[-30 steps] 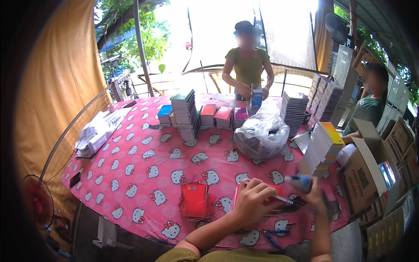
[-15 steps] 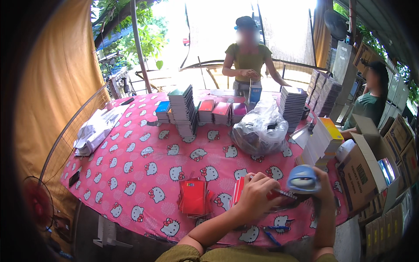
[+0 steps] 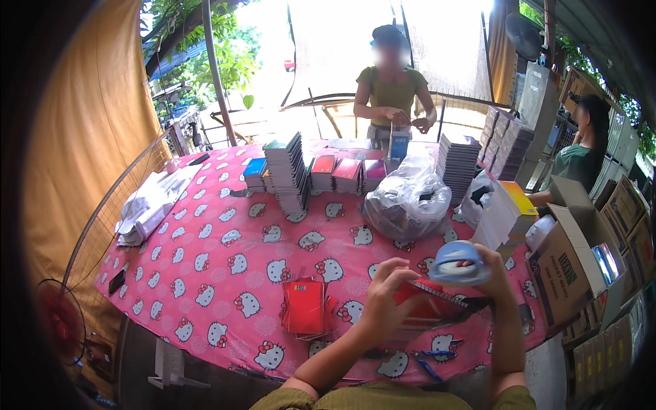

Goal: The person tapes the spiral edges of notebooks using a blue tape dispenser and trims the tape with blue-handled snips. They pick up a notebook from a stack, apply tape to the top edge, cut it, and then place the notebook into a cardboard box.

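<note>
My right hand [image 3: 495,273] is closed around a rounded pale-blue hand tool [image 3: 459,265] with a white inner part; its exact kind is unclear. Below the tool lies a red spiral notebook [image 3: 418,301], tilted, its coil edge toward the far side, on top of other notebooks. At this notebook's left edge is my left hand [image 3: 384,297], fingers stretched and apart; whether the fingertips touch the cover is hard to see. Farther left, a loose stack of red spiral notebooks [image 3: 304,307] sits on the pink tablecloth [image 3: 232,301]. Blue-handled tools or pens [image 3: 432,362] rest near the front edge.
Tall notebook stacks [image 3: 287,171] and a clear plastic bag [image 3: 408,201] stand across the table. At right are a yellow-topped stack [image 3: 507,215] and an open carton [image 3: 564,266]. One person [image 3: 391,89] works opposite; another [image 3: 577,164] is at right. A fan [image 3: 58,318] stands lower left.
The pale-blue tool has moved left and farther away, over the notebook's coil edge. My left fingers have lifted and spread, uncovering the red cover. The person opposite has brought both hands together.
</note>
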`<state>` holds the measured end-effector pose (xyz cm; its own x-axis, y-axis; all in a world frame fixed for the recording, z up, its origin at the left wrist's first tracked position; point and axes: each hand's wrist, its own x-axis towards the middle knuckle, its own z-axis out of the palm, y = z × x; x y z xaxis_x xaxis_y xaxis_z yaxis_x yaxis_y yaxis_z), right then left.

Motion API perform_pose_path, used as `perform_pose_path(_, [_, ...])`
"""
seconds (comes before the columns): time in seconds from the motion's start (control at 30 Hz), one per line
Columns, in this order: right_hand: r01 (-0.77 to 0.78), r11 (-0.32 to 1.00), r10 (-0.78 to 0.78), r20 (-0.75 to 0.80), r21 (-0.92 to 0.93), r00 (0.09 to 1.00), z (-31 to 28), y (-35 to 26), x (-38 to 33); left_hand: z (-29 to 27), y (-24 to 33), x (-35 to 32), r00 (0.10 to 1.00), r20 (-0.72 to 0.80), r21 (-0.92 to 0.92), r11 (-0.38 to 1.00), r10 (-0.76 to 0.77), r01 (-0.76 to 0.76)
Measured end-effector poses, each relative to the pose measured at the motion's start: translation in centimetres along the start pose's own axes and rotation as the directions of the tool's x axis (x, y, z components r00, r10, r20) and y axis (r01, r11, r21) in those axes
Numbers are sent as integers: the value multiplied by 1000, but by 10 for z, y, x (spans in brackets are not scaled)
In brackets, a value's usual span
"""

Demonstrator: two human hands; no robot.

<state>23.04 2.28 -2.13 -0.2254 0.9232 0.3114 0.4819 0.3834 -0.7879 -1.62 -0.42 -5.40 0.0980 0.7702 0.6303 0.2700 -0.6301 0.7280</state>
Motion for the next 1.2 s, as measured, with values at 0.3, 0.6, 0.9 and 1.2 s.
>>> perform_pose_path(0.3, [221, 975, -221, 79, 9, 972, 20, 5, 15, 0, -27, -15, 950, 24, -564, 780, -311, 270])
perform_pose_path(0.6, [95, 992, -101, 67, 82, 993, 29, -18, 17, -17, -31, -14, 934, 117, -595, 729, -337, 338])
perform_pose_path(0.9, [-511, 542, 451, -281, -668, 847, 45, 153, -82, -5, -30, -3, 973, 133, -710, 666, -191, 228])
perform_pose_path(1.2, [-167, 833, 163, -54, -527, 985, 109, 85, -186, -10, 18, -13, 899, -122, -111, 894, 421, -433])
